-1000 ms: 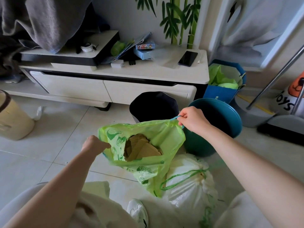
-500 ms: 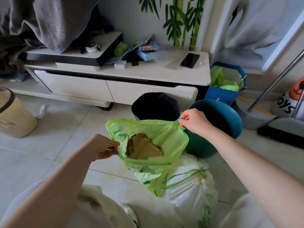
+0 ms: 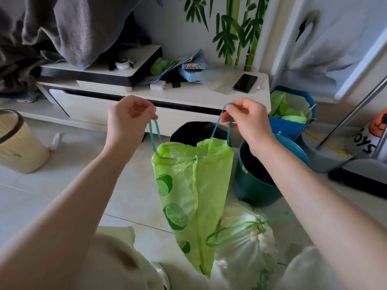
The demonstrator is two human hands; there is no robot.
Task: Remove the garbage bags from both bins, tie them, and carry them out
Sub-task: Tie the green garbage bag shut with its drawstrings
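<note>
Left hand [image 3: 129, 116] and right hand [image 3: 246, 120] each pinched a drawstring loop; green bag [image 3: 191, 191] hung between them above the floor, beside tied white bag [image 3: 245, 237]. Best pull loops apart evenly, then knot.

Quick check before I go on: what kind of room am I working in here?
Most likely a home living room: a low white TV-style cabinet with a phone on it, a bamboo wall decal, and a tiled floor.

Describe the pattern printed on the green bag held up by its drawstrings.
Dark green lime slices on light green plastic bag, seen in the head view.
</note>
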